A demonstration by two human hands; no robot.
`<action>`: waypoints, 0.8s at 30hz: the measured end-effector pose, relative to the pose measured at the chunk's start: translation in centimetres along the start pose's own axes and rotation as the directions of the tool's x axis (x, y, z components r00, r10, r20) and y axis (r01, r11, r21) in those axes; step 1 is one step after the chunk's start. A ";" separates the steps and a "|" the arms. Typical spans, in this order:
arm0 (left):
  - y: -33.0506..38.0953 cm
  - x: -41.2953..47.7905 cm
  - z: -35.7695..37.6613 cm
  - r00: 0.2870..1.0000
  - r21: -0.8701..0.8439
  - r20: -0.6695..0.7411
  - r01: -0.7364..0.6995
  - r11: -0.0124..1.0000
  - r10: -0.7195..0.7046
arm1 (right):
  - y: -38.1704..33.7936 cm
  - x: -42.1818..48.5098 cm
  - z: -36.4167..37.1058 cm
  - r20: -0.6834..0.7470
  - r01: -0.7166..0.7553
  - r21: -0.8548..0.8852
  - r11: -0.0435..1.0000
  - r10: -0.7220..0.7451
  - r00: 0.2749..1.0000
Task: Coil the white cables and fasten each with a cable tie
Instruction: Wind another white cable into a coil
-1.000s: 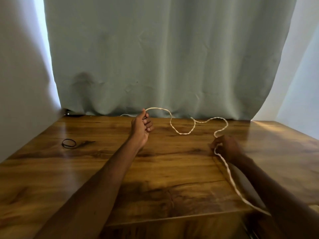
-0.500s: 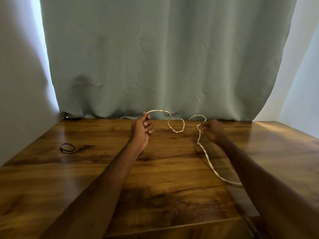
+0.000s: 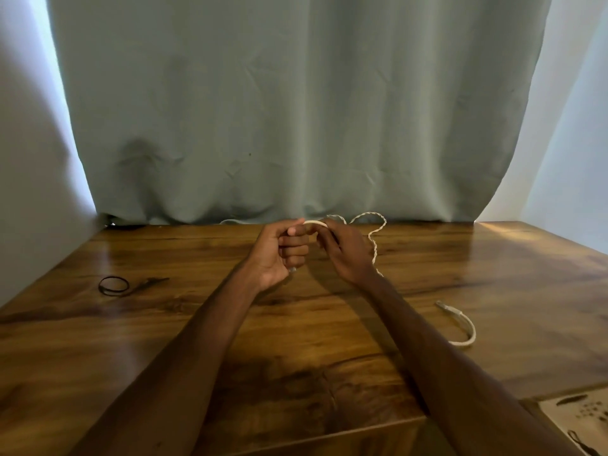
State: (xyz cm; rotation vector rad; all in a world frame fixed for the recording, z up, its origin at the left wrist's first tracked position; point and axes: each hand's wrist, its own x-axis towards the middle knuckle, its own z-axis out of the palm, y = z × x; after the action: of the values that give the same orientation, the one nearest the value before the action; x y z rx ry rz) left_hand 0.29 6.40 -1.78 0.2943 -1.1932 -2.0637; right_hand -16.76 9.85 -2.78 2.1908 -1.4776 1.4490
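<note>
A white braided cable (image 3: pixel 375 238) loops up near the curtain and trails down behind my right wrist; its free end (image 3: pixel 460 327) lies curled on the wooden table (image 3: pixel 164 340) at the right. My left hand (image 3: pixel 279 250) is fisted, pinching the cable between thumb and forefinger at the top. My right hand (image 3: pixel 345 250) sits right beside it, fingers curled round the same stretch of cable. A black cable tie (image 3: pixel 113 285) rests as a small ring on the table at the left.
A grey-green curtain (image 3: pixel 296 110) hangs along the table's far edge. Pale walls close in on both sides. A light mat with dark marks (image 3: pixel 579 419) shows at the bottom right corner, beyond the table's edge.
My right hand has travelled left along the cable and met my left hand. The loose loops between them have closed up, and the cable's tail has slid up onto the table.
</note>
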 end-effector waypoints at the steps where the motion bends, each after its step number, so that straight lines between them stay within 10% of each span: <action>1: 0.1 -0.2 0.1 0.997 -0.044 0.067 0.038 0.998 -0.035 | 0.2 0.1 0.0 0.026 0.019 -0.044 0.999 -0.018 0.999; 8: 0.1 0.6 0.0 0.963 -0.367 0.269 0.087 0.926 0.016 | 0.4 0.1 2.2 0.284 0.162 -0.129 0.978 -0.120 0.951; 18: 0.8 1.2 -1.4 0.971 -0.374 -0.071 -0.237 0.897 0.227 | -0.6 -1.9 3.0 0.381 0.208 -0.204 0.957 -0.118 0.917; 24: 1.6 1.4 -3.7 0.922 -0.171 -0.260 -0.337 0.926 0.287 | -1.3 -2.6 2.1 0.464 -0.139 0.132 0.981 0.063 0.884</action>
State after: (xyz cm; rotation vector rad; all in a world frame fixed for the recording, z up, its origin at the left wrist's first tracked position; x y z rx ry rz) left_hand 1.97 2.53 -2.23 0.2168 -0.8116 -1.7991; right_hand -14.63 11.00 -5.33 2.7399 -1.6807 1.1595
